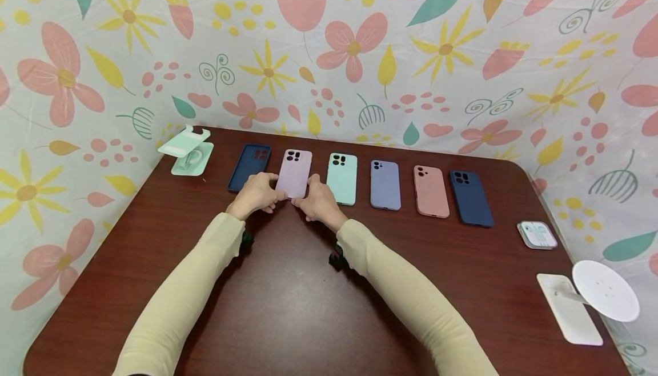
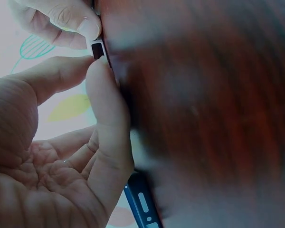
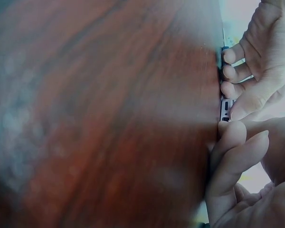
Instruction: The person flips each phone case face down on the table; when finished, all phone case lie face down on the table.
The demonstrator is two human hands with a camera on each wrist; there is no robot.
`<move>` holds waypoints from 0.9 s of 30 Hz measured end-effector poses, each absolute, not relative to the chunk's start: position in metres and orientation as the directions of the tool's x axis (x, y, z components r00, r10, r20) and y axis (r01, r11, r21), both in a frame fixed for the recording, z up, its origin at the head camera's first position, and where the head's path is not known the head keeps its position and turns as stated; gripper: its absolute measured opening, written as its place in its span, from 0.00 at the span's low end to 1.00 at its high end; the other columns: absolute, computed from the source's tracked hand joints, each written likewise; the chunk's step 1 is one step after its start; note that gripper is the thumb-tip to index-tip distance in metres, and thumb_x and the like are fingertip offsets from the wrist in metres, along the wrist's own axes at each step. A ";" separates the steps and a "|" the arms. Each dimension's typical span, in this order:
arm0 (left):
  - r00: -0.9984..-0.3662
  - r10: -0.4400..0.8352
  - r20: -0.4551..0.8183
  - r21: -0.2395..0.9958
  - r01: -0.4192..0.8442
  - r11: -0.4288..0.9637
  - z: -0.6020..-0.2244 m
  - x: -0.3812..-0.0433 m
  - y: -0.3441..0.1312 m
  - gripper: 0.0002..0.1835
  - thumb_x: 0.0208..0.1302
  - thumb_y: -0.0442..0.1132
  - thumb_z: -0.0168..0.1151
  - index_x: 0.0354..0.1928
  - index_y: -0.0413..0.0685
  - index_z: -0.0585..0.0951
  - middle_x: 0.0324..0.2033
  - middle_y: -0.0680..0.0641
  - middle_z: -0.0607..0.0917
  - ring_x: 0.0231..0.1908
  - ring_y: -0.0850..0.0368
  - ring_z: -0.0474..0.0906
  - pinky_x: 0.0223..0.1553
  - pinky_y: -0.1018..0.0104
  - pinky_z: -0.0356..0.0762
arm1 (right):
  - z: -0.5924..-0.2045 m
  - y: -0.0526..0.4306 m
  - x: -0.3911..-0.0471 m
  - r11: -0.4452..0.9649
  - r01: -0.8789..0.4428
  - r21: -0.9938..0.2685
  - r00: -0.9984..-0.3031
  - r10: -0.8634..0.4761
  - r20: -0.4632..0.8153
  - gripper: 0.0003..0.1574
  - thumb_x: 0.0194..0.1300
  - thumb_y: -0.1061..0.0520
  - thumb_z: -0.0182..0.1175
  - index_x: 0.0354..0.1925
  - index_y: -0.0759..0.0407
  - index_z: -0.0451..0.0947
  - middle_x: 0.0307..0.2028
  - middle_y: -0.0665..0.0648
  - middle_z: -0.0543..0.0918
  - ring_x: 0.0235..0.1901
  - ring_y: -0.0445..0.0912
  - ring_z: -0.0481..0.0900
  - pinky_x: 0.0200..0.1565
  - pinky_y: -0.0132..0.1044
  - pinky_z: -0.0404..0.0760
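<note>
A lilac phone case (image 1: pixel 294 170) lies back side up on the table, its camera cutouts toward the wall. My left hand (image 1: pixel 257 194) pinches its lower left corner, and my right hand (image 1: pixel 320 200) pinches the lower right corner. Close up in the left wrist view, thumb and finger meet at the short edge of the case (image 2: pixel 98 49), around a dark port cutout. A dark blue case (image 1: pixel 251 167) with its hollow side up lies just left of my left hand. On the other side, a mint green case (image 1: pixel 342 177) is close beside my right hand.
Rightward in the row are a periwinkle case (image 1: pixel 385 184), a pink case (image 1: pixel 430 191) and a navy case (image 1: pixel 471 198). A mint phone stand (image 1: pixel 190 153) occupies the back left corner. Boxed earphones (image 1: pixel 537 235) and a white stand (image 1: pixel 578 313) sit along the right edge.
</note>
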State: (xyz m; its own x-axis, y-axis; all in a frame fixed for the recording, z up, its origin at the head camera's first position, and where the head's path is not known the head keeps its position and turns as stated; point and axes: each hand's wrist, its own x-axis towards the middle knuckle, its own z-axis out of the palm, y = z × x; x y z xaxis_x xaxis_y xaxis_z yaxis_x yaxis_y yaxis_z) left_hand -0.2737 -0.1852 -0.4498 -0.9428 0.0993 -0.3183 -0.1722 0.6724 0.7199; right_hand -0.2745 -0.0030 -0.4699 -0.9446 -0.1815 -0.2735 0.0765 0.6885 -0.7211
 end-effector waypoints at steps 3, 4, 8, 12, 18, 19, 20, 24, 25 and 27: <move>-0.940 0.099 -0.326 0.722 -0.180 0.668 -0.450 -0.273 -0.186 0.40 0.72 0.38 0.70 0.82 0.38 0.68 0.23 0.47 0.85 0.21 0.60 0.82 0.27 0.67 0.91 | -0.477 -0.004 -0.278 0.695 0.065 -0.717 -0.948 -0.180 -0.261 0.42 0.73 0.55 0.72 0.73 0.66 0.63 0.37 0.67 0.87 0.13 0.45 0.81 0.20 0.36 0.84; -0.939 0.099 -0.329 0.723 -0.183 0.666 -0.450 -0.273 -0.186 0.40 0.72 0.37 0.70 0.82 0.38 0.68 0.23 0.47 0.85 0.21 0.60 0.82 0.27 0.67 0.91 | -0.479 -0.004 -0.279 0.694 0.066 -0.717 -0.949 -0.178 -0.259 0.42 0.73 0.55 0.72 0.73 0.66 0.63 0.37 0.67 0.87 0.13 0.46 0.82 0.20 0.36 0.85; -0.935 0.102 -0.339 0.723 -0.189 0.664 -0.449 -0.272 -0.186 0.41 0.72 0.38 0.70 0.83 0.37 0.66 0.27 0.45 0.85 0.22 0.60 0.82 0.28 0.66 0.92 | -0.480 -0.004 -0.278 0.694 0.072 -0.716 -0.951 -0.170 -0.259 0.42 0.72 0.54 0.72 0.73 0.66 0.63 0.36 0.66 0.87 0.13 0.46 0.83 0.20 0.37 0.85; -0.935 0.104 -0.340 0.719 -0.187 0.669 -0.449 -0.269 -0.186 0.43 0.73 0.40 0.68 0.84 0.37 0.62 0.32 0.42 0.86 0.23 0.59 0.84 0.29 0.65 0.92 | -0.470 -0.004 -0.271 0.687 0.095 -0.720 -0.946 -0.162 -0.280 0.43 0.72 0.53 0.73 0.73 0.66 0.62 0.35 0.65 0.86 0.12 0.44 0.81 0.20 0.35 0.85; -0.950 0.093 -0.297 0.720 -0.159 0.676 -0.448 -0.265 -0.189 0.43 0.74 0.42 0.68 0.85 0.40 0.60 0.36 0.38 0.88 0.25 0.57 0.87 0.30 0.64 0.92 | -0.466 -0.005 -0.270 0.692 0.112 -0.713 -0.945 -0.148 -0.292 0.47 0.73 0.50 0.73 0.76 0.63 0.59 0.24 0.58 0.83 0.12 0.43 0.79 0.20 0.34 0.84; -0.952 0.096 -0.291 0.719 -0.151 0.678 -0.447 -0.264 -0.190 0.43 0.74 0.41 0.68 0.85 0.41 0.61 0.36 0.38 0.88 0.24 0.57 0.87 0.30 0.64 0.92 | -0.465 -0.004 -0.269 0.690 0.114 -0.715 -0.945 -0.148 -0.293 0.47 0.73 0.50 0.73 0.76 0.63 0.59 0.23 0.57 0.83 0.12 0.43 0.79 0.20 0.34 0.84; -0.952 0.098 -0.289 0.719 -0.148 0.679 -0.446 -0.263 -0.191 0.44 0.73 0.41 0.69 0.85 0.41 0.61 0.36 0.39 0.88 0.24 0.57 0.87 0.31 0.64 0.92 | -0.466 -0.004 -0.269 0.685 0.116 -0.719 -0.944 -0.149 -0.294 0.47 0.73 0.49 0.73 0.76 0.63 0.59 0.23 0.57 0.83 0.13 0.43 0.80 0.21 0.34 0.85; -0.949 0.141 -0.281 0.751 -0.126 0.648 -0.442 -0.260 -0.198 0.44 0.72 0.38 0.71 0.85 0.42 0.61 0.37 0.40 0.88 0.25 0.58 0.85 0.33 0.63 0.93 | -0.474 -0.002 -0.272 0.661 0.115 -0.742 -0.945 -0.159 -0.288 0.49 0.72 0.49 0.73 0.77 0.62 0.59 0.24 0.59 0.84 0.14 0.46 0.82 0.22 0.38 0.86; -0.948 0.148 -0.282 0.763 -0.128 0.633 -0.441 -0.260 -0.200 0.45 0.71 0.38 0.71 0.85 0.42 0.61 0.39 0.40 0.87 0.25 0.58 0.85 0.34 0.62 0.94 | -0.475 -0.001 -0.272 0.655 0.114 -0.747 -0.943 -0.164 -0.288 0.49 0.71 0.48 0.74 0.77 0.62 0.59 0.24 0.59 0.84 0.15 0.47 0.82 0.23 0.39 0.86; -0.945 0.164 -0.282 0.785 -0.129 0.606 -0.437 -0.258 -0.204 0.45 0.72 0.37 0.72 0.85 0.42 0.61 0.40 0.39 0.87 0.25 0.58 0.84 0.35 0.61 0.94 | -0.481 -0.001 -0.274 0.656 0.098 -0.749 -0.944 -0.177 -0.279 0.52 0.71 0.47 0.74 0.78 0.62 0.58 0.25 0.59 0.85 0.15 0.48 0.83 0.22 0.40 0.85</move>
State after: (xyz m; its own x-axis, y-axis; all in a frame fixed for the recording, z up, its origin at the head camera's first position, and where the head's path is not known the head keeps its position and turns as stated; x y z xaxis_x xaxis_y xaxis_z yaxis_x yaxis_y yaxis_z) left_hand -0.2576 -0.2040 -0.4367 -0.9453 0.1640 -0.2820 -0.1290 0.6060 0.7849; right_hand -0.2742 -0.0011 -0.4809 -0.9439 -0.1773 -0.2786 0.0977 0.6557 -0.7486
